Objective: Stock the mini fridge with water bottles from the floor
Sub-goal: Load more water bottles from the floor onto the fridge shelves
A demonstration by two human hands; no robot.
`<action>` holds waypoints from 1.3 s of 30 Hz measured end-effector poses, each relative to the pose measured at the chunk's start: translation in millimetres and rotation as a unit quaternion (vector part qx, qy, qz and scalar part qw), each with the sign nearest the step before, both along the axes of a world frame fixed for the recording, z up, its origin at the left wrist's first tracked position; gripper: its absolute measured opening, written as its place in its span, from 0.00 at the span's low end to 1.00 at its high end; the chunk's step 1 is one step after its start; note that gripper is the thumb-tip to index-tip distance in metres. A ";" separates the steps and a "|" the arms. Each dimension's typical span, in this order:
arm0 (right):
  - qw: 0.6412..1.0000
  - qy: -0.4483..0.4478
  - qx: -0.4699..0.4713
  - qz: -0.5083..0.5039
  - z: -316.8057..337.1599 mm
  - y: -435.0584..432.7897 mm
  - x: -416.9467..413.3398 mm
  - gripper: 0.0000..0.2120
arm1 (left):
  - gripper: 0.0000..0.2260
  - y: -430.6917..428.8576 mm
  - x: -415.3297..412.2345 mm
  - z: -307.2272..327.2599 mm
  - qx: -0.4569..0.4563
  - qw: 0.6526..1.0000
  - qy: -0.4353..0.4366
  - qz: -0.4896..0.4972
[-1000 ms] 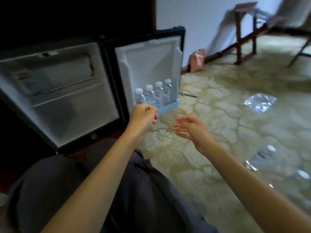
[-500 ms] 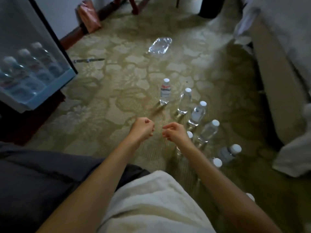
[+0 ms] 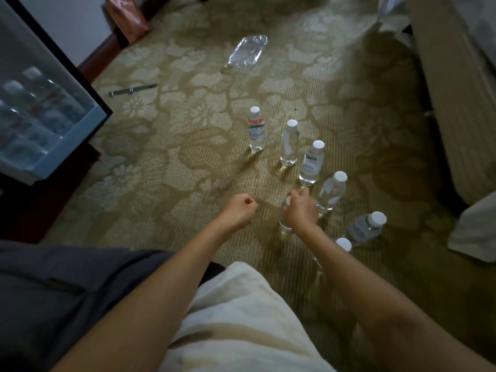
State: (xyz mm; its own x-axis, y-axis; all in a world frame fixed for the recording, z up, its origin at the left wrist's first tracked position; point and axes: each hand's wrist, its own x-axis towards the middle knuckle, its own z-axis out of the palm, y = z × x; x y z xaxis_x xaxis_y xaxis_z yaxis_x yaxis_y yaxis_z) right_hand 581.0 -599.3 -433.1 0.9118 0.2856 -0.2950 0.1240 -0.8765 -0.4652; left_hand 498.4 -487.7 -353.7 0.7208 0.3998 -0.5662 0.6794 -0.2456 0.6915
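Note:
Several clear water bottles with white caps stand in a curved row on the patterned carpet, the farthest one [image 3: 256, 132] with a red label. My right hand [image 3: 300, 209] wraps around the upper part of the nearest standing bottle [image 3: 285, 221], index finger sticking out. My left hand [image 3: 239, 210] hovers to its left in a loose fist, holding nothing. The open fridge door [image 3: 67, 138] at the left edge carries several bottles [image 3: 35, 108] in its shelf. The fridge interior is out of view.
Crumpled clear plastic wrap [image 3: 248, 51] lies further out on the carpet, with a thin dark rod [image 3: 132, 89] near the door. A brown bag [image 3: 127, 18] leans at the wall. A bed base [image 3: 456, 89] stands along the right. My knees fill the bottom.
My view swung from the fridge door to the bottles on the floor. My right hand went down and closed around the nearest bottle. My left hand stays fisted.

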 end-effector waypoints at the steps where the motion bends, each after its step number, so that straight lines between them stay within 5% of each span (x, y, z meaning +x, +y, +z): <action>1: 1.000 -0.005 0.006 0.009 -1.3 -0.4 0.2 0.12 | 0.12 1.7 0.1 -1.4 0.001 1.000 0.004 0.003; 11: 0.990 -0.004 0.091 0.110 9.5 20.7 -6.1 0.12 | 0.01 42.6 -27.4 -1.5 -0.012 0.998 -0.004 0.060; 20: 0.937 -0.038 0.215 0.272 100.7 120.5 -41.2 0.12 | 0.21 113.6 -69.1 32.8 0.032 0.995 -0.031 0.084; 31: 0.824 -0.035 0.332 0.458 237.0 296.2 -105.0 0.09 | 0.19 235.9 -145.1 107.4 0.152 0.949 -0.207 0.183; 36: 0.756 0.015 0.367 0.541 283.6 372.5 -149.0 0.10 | 0.31 290.9 -192.0 144.7 0.148 0.913 -0.298 0.235; 39: 0.719 0.069 0.379 0.578 303.3 416.8 -171.2 0.11 | 0.30 325.6 -222.9 163.9 0.151 0.901 -0.313 0.259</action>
